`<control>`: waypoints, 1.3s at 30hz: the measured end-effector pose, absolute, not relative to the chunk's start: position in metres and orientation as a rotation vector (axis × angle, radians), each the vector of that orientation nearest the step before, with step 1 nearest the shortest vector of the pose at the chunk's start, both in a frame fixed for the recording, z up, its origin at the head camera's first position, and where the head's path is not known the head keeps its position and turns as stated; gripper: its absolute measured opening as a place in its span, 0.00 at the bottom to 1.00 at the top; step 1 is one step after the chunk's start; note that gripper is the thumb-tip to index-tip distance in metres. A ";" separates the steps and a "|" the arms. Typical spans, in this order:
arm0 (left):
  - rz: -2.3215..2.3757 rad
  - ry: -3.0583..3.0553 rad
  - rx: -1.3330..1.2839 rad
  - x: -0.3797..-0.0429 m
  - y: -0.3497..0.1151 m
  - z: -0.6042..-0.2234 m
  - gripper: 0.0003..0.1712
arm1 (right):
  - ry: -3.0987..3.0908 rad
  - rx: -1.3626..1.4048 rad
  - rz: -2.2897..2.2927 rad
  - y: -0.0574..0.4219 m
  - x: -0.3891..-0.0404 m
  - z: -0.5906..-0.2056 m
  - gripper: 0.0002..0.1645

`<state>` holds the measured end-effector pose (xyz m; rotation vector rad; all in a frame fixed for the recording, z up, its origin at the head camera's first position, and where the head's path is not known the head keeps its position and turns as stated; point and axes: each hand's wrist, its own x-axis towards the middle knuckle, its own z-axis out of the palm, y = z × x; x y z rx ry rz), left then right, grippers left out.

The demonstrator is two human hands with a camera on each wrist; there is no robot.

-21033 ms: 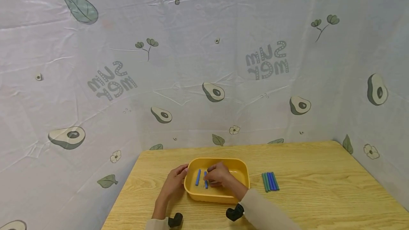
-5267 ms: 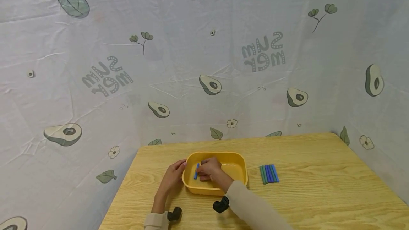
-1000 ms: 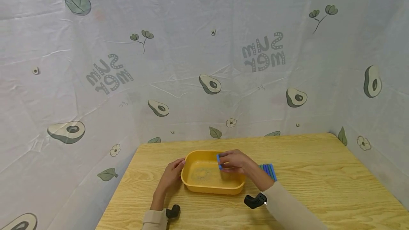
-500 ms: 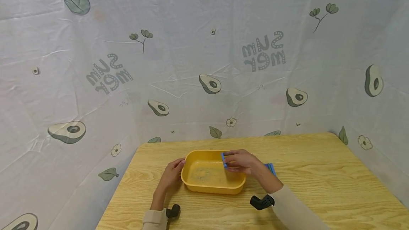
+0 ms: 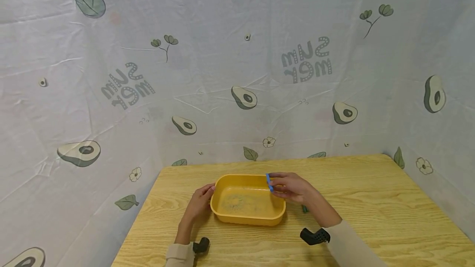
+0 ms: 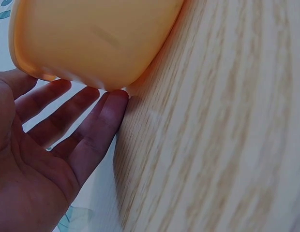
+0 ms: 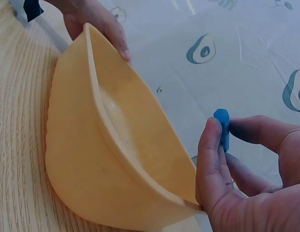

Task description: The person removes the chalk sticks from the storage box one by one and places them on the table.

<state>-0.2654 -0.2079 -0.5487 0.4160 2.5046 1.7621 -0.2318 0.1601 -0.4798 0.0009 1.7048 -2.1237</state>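
Observation:
A yellow tray (image 5: 248, 220), rounded at its corners, stands on the table with smudgy residue on its floor. My left hand (image 5: 198, 206) holds its left end, the thumb at the rim and the fingertips (image 6: 118, 99) against the outer wall. Over the tray's right end, my right hand (image 5: 295, 188) pinches a short blue crayon-like stick (image 5: 269, 183) between thumb and fingertips. The right wrist view shows the stick's many-sided end, and dark smudges on the thumb and fingers. Part of a green stick (image 5: 304, 208) peeks out under the right forearm, which hides the other sticks.
The wood-grain table (image 5: 356, 201) reaches far to the right of the tray. A pale sheet (image 5: 208, 61) printed with avocados and leaves hangs behind the table and along its sides. Black devices (image 5: 314, 236) are strapped at both wrists.
Over the last second my right hand has carried the blue stick right, to the tray's right rim, its forearm covering the row of sticks. Sticks seen earlier inside the tray are gone from it.

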 end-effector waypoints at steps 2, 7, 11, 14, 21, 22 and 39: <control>1.766 2.494 0.406 -0.265 -0.208 -0.549 0.27 | 1.707 -0.001 -2.130 0.163 -0.230 -0.479 0.39; 1.750 2.498 0.410 -0.266 -0.209 -0.550 0.28 | 1.723 0.006 -2.137 0.169 -0.227 -0.477 0.40; 1.756 2.489 0.415 -0.266 -0.209 -0.549 0.28 | 1.748 -0.001 -2.127 0.175 -0.227 -0.478 0.40; 1.775 2.480 0.413 -0.266 -0.209 -0.549 0.28 | 1.753 -0.001 -2.125 0.179 -0.226 -0.478 0.41; 1.795 2.448 0.422 -0.264 -0.208 -0.547 0.28 | 1.738 0.010 -2.135 0.188 -0.223 -0.478 0.43; 1.794 2.449 0.424 -0.264 -0.209 -0.547 0.28 | 1.739 0.006 -2.135 0.189 -0.223 -0.479 0.44; 1.771 2.503 0.383 -0.264 -0.208 -0.547 0.27 | 1.784 0.012 -2.120 0.220 -0.216 -0.489 0.45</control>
